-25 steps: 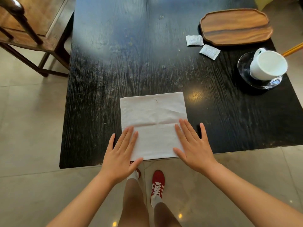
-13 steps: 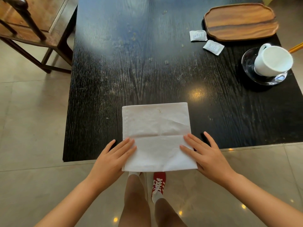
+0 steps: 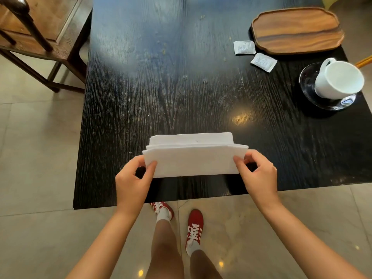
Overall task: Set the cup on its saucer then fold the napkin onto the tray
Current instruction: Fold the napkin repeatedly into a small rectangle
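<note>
A white napkin [image 3: 193, 158] lies near the front edge of the black table [image 3: 171, 77], its near half lifted and folded away from me over the far half. My left hand [image 3: 133, 182] pinches its left corner and my right hand [image 3: 257, 174] pinches its right corner. A white cup [image 3: 338, 80] stands on a dark glass saucer [image 3: 308, 85] at the right edge. The wooden tray [image 3: 297, 30] sits bare at the far right.
Two small white sachets [image 3: 244, 47] [image 3: 263, 62] lie just left of the tray. A wooden chair [image 3: 40, 37] stands beyond the table's left side. The table's front edge is close to my legs, with tiled floor [image 3: 36, 158] around.
Both hands went from lying flat on the napkin's near half to pinching its near corners, lifting that half up and forward over the far half.
</note>
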`<state>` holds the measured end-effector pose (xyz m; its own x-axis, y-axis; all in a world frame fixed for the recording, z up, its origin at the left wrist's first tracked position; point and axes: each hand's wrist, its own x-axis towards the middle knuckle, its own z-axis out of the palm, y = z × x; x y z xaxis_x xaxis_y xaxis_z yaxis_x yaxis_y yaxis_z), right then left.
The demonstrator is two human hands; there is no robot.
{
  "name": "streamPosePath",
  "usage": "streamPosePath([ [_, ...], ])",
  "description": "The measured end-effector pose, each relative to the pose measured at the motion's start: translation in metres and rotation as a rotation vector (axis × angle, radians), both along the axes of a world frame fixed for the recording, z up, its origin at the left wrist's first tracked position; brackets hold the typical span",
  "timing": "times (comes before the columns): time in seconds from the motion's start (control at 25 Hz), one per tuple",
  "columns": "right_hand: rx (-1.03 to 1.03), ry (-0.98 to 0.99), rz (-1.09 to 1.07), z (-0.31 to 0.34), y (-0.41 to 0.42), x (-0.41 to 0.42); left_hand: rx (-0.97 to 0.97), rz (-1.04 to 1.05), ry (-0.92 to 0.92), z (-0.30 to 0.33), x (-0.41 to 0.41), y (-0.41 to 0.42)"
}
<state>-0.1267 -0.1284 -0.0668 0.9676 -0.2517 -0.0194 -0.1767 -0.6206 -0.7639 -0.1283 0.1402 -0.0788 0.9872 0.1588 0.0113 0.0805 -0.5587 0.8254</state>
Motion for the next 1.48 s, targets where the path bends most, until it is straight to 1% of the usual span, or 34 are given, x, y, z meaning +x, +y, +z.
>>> streamPosePath([
  [0.16,-0.019,0.055,-0.083,-0.01,0.008,0.018,0.051,0.124,0.045,-0.012,0.022,-0.01],
  [0.28,-0.092,0.057,-0.129,-0.018,0.012,0.027,0.106,0.166,0.059,-0.019,0.032,-0.017],
  [0.32,-0.118,0.053,-0.136,-0.021,0.012,0.029,0.15,0.186,0.061,-0.02,0.033,-0.018],
  [0.44,-0.192,0.043,-0.14,-0.029,0.013,0.031,0.364,0.261,0.081,-0.023,0.033,-0.024],
  [0.48,-0.214,0.034,-0.146,-0.032,0.013,0.032,0.442,0.212,0.055,-0.022,0.032,-0.029],
  [0.52,-0.233,0.023,-0.153,-0.034,0.013,0.032,0.526,0.096,0.008,-0.021,0.03,-0.037],
  [0.6,-0.265,0.007,-0.157,-0.036,0.014,0.034,0.674,-0.236,-0.08,-0.025,0.026,-0.057],
  [0.64,-0.281,0.004,-0.154,-0.037,0.015,0.034,0.719,-0.352,-0.086,-0.029,0.025,-0.065],
  [0.68,-0.294,0.005,-0.151,-0.036,0.015,0.034,0.743,-0.399,-0.053,-0.034,0.024,-0.07],
  [0.76,-0.338,-0.004,-0.145,-0.034,0.015,0.034,0.759,-0.35,0.067,-0.043,0.024,-0.073],
  [0.84,-0.494,-0.065,-0.05,-0.032,0.02,0.035,0.776,-0.294,0.123,-0.047,0.025,-0.072],
  [0.92,-0.656,-0.124,0.215,-0.031,0.031,0.036,0.781,-0.299,0.131,-0.047,0.026,-0.074],
  [1.0,-0.707,-0.074,0.515,-0.034,0.044,0.037,0.779,-0.314,0.136,-0.046,0.027,-0.074],
  [1.08,-0.731,0.056,0.693,-0.04,0.049,0.041,0.788,-0.328,0.142,-0.045,0.028,-0.074],
  [1.12,-0.74,0.097,0.74,-0.043,0.047,0.044,0.796,-0.343,0.138,-0.045,0.029,-0.072],
  [1.28,-0.816,0.12,0.824,-0.044,0.012,0.055,0.847,-0.435,0.07,-0.044,0.029,-0.048],
  [1.36,-0.834,0.147,0.813,-0.043,-0.006,0.06,0.88,-0.403,0.073,-0.044,0.027,-0.029],
  [1.48,-0.828,0.164,0.812,-0.044,-0.012,0.061,0.871,-0.378,0.091,-0.046,0.02,-0.017],
])
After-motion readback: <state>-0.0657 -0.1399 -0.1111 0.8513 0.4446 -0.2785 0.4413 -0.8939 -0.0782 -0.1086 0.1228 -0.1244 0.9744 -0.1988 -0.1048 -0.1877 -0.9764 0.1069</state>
